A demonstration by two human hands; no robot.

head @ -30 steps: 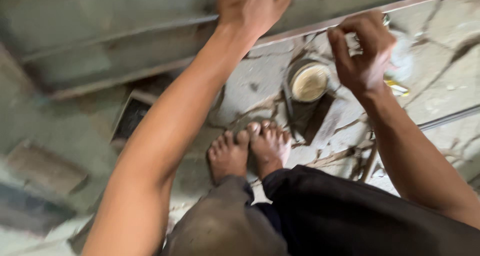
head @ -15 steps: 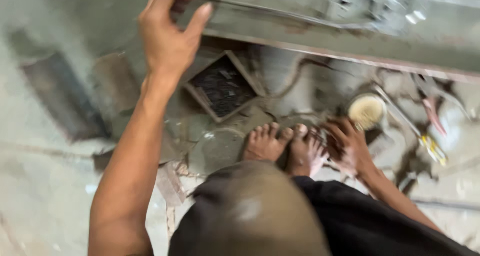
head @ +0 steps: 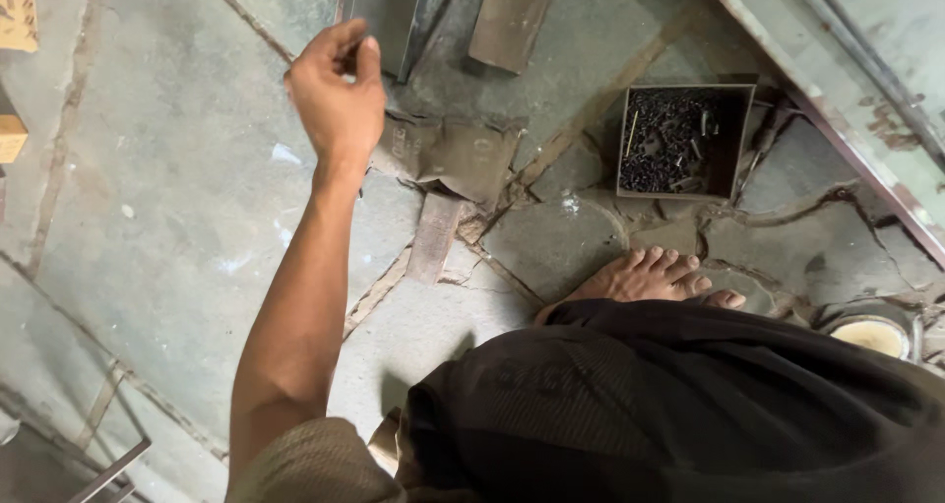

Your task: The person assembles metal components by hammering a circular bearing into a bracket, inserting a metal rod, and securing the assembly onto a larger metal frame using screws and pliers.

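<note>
Left hand is hanging out over the stone floor, arm extended toward 12 o'clock from the body. Fingers are curling in with thumb and forefinger nearly pinching together; I cannot tell whether anything small is sitting between them (nothing visible in the gap).

Nearest thing is the grey metal plate, lying just at 1 o'clock from the fingertips, its lower corner almost touching them. Its long axis is running roughly 12 to 6, tilting slightly, so the hand is meeting it at the near end rather than along a side. Next to that a brown flat bar is lying at 2 o'clock, same rough orientation, a bit further off.

A crumpled sheet of sandpaper is sitting at 4 o'clock from the hand, close to the wrist. A short wooden strip is lying below it, long axis 12 to 6.

Well apart at 3 o'clock: an open square box of dark screws, with a bare foot just below it at 6. A round tin is showing at the far right edge.

Right hand is not in view (dark trousers are covering that side), so the left is the only hand near the plate.
</note>
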